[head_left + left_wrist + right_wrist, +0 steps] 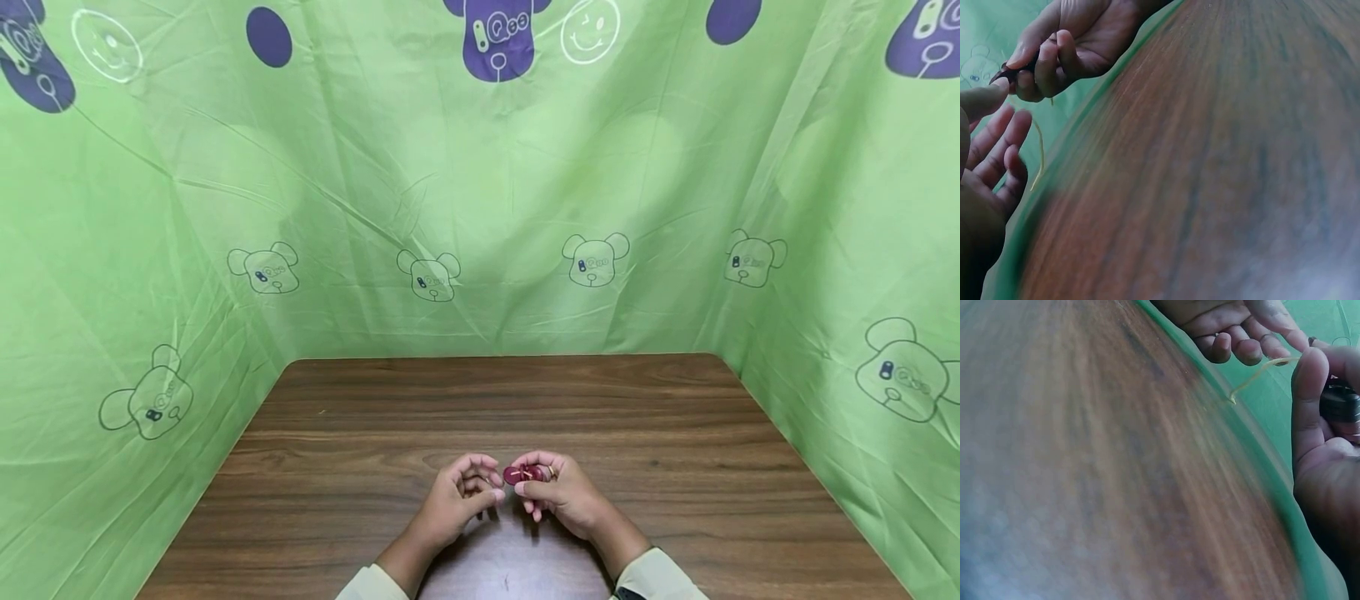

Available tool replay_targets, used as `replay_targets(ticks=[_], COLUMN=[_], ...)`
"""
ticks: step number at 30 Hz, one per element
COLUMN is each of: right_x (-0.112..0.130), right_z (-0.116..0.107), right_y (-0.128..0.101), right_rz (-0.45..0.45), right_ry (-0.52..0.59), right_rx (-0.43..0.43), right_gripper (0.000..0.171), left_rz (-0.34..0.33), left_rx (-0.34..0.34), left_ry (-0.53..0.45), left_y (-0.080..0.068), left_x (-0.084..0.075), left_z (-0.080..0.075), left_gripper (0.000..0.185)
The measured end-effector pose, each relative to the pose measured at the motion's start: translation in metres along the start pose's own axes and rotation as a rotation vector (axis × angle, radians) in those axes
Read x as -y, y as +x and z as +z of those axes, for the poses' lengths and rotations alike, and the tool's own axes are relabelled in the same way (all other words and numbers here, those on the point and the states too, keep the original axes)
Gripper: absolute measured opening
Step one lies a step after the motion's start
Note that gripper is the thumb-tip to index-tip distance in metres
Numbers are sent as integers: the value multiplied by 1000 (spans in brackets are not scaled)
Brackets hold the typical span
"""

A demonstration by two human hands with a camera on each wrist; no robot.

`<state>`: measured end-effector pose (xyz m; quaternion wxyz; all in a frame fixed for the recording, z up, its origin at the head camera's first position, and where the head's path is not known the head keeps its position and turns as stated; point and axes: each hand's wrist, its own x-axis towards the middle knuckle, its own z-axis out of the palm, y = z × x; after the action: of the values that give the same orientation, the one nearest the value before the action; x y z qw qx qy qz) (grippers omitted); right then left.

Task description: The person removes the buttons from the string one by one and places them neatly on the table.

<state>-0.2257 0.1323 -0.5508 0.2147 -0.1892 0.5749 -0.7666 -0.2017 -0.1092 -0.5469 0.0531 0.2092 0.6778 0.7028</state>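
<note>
My right hand grips a small dark red object with a rounded end and pale marks on top; its exact kind is unclear. In the right wrist view, part of it is a dark round piece behind the thumb. A thin yellow string hangs down from near the fingertips. Left of the object, my left hand has loosely bent fingers, thumb and forefinger apart. Its fingertips are close to the object's left end; whether they touch it I cannot tell. The right fingers cover most of the object.
Both hands are above the front middle of a brown wood-grain table. Green printed cloth hangs around its back and sides. Pale sleeves cover the forearms.
</note>
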Motion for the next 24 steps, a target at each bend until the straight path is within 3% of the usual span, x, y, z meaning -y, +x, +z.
replay_targets(ticks=[7,14,24], right_x=[0,0,1], right_z=[1,1,2], right_y=[0,1,-1], right_rz=[-12,-29,-40], right_ry=[-47,-109,-163], right_rx=[-26,-19,5], right_gripper=[28,45,44], left_rz=[34,177,177], left_rx=[-53,-73,-63], left_ry=[137,276,369], left_y=[-1,-1,-3], left_x=[0,2,1], left_z=[-1,-2,-2], left_gripper=[49,47,42])
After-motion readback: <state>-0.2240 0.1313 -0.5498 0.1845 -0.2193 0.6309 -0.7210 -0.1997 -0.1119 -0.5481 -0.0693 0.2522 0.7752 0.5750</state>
